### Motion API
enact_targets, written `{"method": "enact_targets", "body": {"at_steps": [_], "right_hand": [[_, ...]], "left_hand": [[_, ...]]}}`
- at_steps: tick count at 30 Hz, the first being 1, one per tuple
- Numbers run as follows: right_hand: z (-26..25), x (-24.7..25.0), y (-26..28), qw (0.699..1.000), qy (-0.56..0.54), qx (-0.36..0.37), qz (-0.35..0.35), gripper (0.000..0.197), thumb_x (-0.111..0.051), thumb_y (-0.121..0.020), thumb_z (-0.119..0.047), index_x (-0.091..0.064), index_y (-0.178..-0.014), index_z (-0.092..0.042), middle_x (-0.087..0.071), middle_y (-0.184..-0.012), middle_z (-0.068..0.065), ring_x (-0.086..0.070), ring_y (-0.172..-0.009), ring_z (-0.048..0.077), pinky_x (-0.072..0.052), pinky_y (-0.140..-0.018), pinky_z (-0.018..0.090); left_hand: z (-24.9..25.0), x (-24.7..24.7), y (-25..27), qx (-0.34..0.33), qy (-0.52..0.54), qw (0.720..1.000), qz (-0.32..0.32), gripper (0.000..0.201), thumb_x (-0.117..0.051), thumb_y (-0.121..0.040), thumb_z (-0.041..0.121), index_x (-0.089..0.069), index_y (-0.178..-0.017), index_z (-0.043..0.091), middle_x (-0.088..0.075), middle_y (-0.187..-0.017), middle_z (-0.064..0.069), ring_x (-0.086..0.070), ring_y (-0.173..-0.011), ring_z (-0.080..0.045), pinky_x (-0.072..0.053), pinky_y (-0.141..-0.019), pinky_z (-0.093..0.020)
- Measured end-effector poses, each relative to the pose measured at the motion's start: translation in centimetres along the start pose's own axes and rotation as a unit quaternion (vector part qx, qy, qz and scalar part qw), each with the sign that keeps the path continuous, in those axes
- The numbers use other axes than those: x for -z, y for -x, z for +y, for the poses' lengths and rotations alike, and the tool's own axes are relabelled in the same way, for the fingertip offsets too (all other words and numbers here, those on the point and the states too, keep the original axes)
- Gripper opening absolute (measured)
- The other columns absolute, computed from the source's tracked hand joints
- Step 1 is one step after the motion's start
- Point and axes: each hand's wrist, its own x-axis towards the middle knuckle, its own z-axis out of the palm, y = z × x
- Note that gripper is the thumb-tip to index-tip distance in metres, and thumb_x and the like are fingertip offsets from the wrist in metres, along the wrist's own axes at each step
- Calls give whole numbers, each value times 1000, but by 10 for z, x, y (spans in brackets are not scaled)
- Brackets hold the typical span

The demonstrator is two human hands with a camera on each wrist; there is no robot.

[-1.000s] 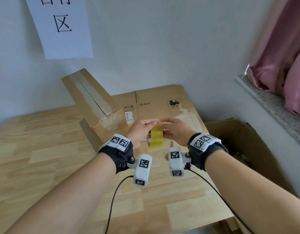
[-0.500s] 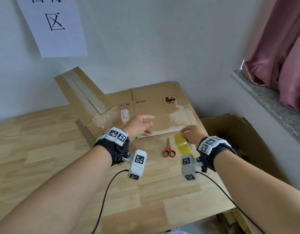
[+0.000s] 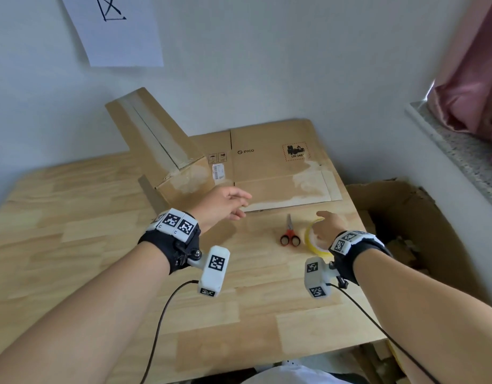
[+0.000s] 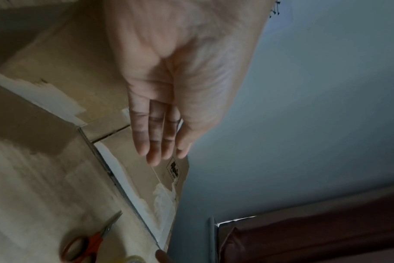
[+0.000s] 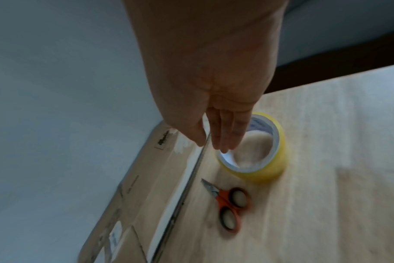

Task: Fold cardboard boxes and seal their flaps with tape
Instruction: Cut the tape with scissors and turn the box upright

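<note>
Hiding tape roll (image 3: 311,242) partly behind right hand (image 3: 329,225); fingers straight.

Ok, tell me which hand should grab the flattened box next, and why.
Left, probably. The left hand hovers open right at the near edge of the flattened box, fingers straight. The right hand is open above the tape roll, beside the scissors, farther from the cardboard.

Scissors (image 3: 289,236) just beside tape roll (image 3: 311,239); bare table (image 3: 100,245) to left.
</note>
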Motion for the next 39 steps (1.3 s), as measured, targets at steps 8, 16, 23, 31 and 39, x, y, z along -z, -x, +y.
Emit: {"method": "enact_targets", "body": {"at_steps": [8,16,23,31,39], "right_hand": [[-125,-8,36,977,-77,196,33,24,-49,-94,-10,-60,-115,-11,-66,-109,6,-63,-95,17,-53,-87,33],[-230,-64,80,921,-6,388,-33,30,-49,-96,-22,-59,-125,-21,-62,-121,-3,-57,-104,8,-47,-90,25],[-238,-90,78,911,96,395,-76,44,-56,-94,-30,-49,-137,-24,-56,-135,-3,-52,-120,11,-32,-92,16],[-236,-90,74,917,75,383,-85,43,-61,-91,-31,-54,-133,-27,-59,-131,-4,-50,-123,8,-32,-94,14],[-233,-96,73,921,62,375,-88,42,-61,-91,-29,-54,-132,-30,-59,-130,-5,-50,-123,10,-36,-102,21]], "left_hand": [[28,57,31,-64,1,998,-29,21,-54,-95,15,-67,-111,16,-71,-100,0,-65,-72,-10,-51,-61,-18],[1,124,38,-146,-118,930,314,25,-52,-96,26,-65,-117,30,-64,-111,18,-60,-95,-3,-44,-79,-13],[-36,118,16,-169,-300,904,252,43,-46,-97,40,-52,-135,23,-41,-147,4,-30,-139,-11,-12,-114,-26],[-49,110,7,-218,-347,864,292,62,-47,-86,55,-56,-131,13,-51,-140,-3,-38,-136,-18,-19,-115,-36],[-55,99,4,-201,-448,822,289,62,-46,-85,51,-53,-127,6,-51,-135,-10,-40,-132,-29,-29,-111,-50]]}}
